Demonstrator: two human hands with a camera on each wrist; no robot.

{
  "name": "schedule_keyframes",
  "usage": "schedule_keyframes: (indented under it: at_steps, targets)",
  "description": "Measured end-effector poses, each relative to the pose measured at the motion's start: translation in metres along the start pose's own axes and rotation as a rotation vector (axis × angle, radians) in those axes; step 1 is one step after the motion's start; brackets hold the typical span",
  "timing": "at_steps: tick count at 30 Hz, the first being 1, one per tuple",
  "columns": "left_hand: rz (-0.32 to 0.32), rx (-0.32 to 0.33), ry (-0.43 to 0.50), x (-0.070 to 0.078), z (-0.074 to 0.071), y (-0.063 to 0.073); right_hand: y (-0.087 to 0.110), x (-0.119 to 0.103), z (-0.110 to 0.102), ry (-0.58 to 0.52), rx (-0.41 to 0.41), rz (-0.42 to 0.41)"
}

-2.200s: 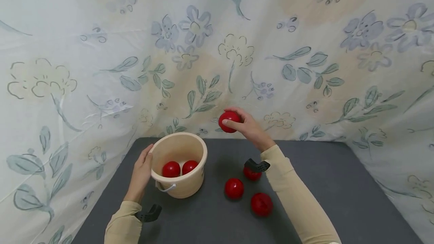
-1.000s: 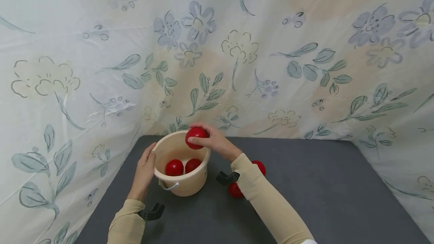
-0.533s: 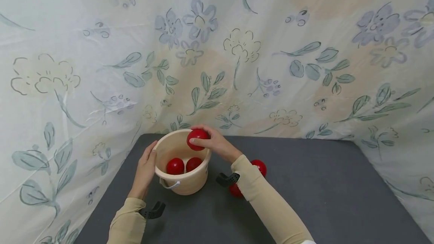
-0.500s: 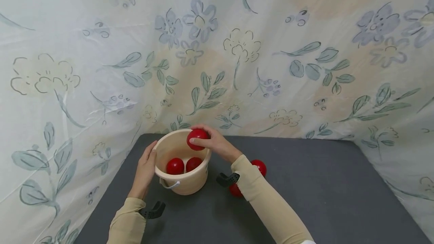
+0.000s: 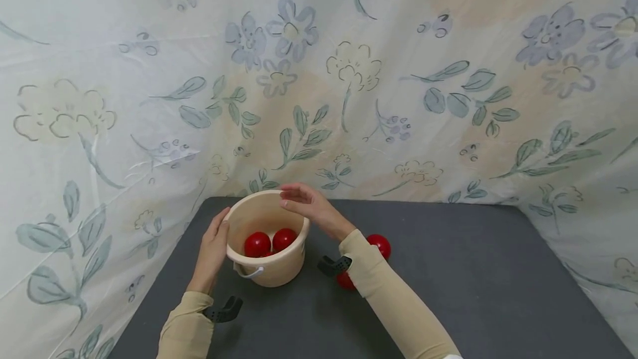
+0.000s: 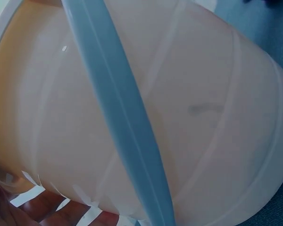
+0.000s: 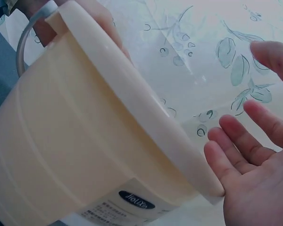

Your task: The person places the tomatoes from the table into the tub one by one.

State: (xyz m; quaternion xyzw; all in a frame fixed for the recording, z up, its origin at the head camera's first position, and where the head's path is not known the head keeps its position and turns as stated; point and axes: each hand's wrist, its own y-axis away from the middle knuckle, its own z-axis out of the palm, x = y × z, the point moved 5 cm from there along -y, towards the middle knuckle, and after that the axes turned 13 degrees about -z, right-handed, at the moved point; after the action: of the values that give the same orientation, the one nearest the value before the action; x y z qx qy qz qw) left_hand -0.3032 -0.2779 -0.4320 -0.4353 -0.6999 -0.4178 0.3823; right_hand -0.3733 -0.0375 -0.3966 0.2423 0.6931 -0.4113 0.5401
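Note:
A cream plastic bucket [image 5: 279, 275] stands at the left of the dark table in the head view. My left hand [image 5: 213, 245] grips its left side, thumb near the rim and fingers along the outer wall. Over the right rim is my right hand [image 5: 311, 208], its fingers spread and nothing in them; in the right wrist view the hand [image 7: 259, 165] is beside the rim. Inside the bucket lie a red ball [image 5: 257, 244], another red ball [image 5: 284, 239], and a sliver of a third red ball [image 5: 268, 254] low between them.
One red ball [image 5: 380, 245] lies on the table [image 5: 448, 270] beyond my right forearm. Another red ball [image 5: 345, 280] is partly covered by that sleeve. A floral cloth [image 5: 349, 98] hangs behind the table. The bucket's handle [image 6: 120, 113] hangs down its side.
My right hand carried a red ball left to above the bucket and has let it go. The ball now shows partly among those inside. My left hand stays at the bucket.

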Motion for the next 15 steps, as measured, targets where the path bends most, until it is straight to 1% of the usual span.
schedule_keyframes:
  at_steps: [3, 5, 9, 12, 15]
  targets:
    - [0.003, 0.000, 0.000, 0.001, 0.000, 0.002, 0.008, -0.002, -0.004, -0.007, 0.007, -0.016]
    - [0.003, 0.013, -0.007, 0.001, -0.002, 0.003, 0.014, -0.005, -0.007, -0.013, 0.009, -0.030]
    - [0.001, 0.029, -0.009, 0.001, -0.004, 0.003, 0.032, -0.013, -0.021, -0.013, 0.040, -0.043]
    - [0.008, 0.023, -0.005, 0.001, -0.002, 0.003, 0.053, -0.016, -0.037, 0.010, 0.080, -0.027]
    - [0.010, 0.009, -0.009, 0.001, 0.003, 0.002, 0.084, -0.017, -0.055, 0.043, 0.123, -0.006]
